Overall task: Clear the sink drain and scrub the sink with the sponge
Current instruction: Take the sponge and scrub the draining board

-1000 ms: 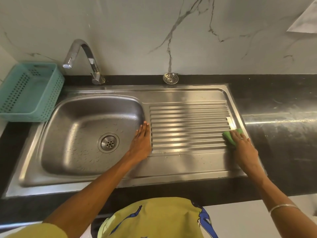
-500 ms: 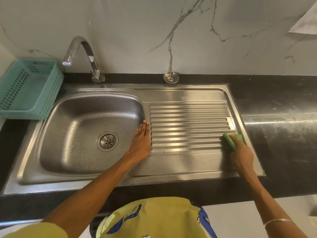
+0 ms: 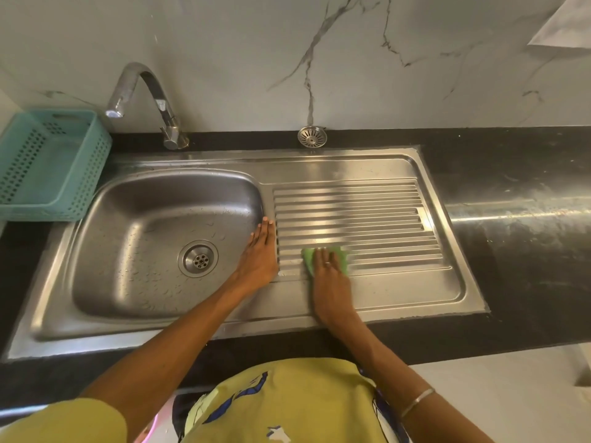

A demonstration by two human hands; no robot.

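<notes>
right hand (image 3: 329, 279) presses green sponge (image 3: 325, 258) flat, near end of ribbed steel drainboard (image 3: 367, 215) | grooves run left-right, unscrubbed span lies rightward | left hand (image 3: 260, 251) flat, holding nothing, braced on basin rim

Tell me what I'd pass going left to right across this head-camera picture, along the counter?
Teal basket → tap → sink drain → left hand → green sponge under the right hand → bare black counter.

A home kitchen: steel sink (image 3: 447, 292), tap (image 3: 144, 100), dark counter (image 3: 527, 251), marble wall (image 3: 415, 75).
</notes>
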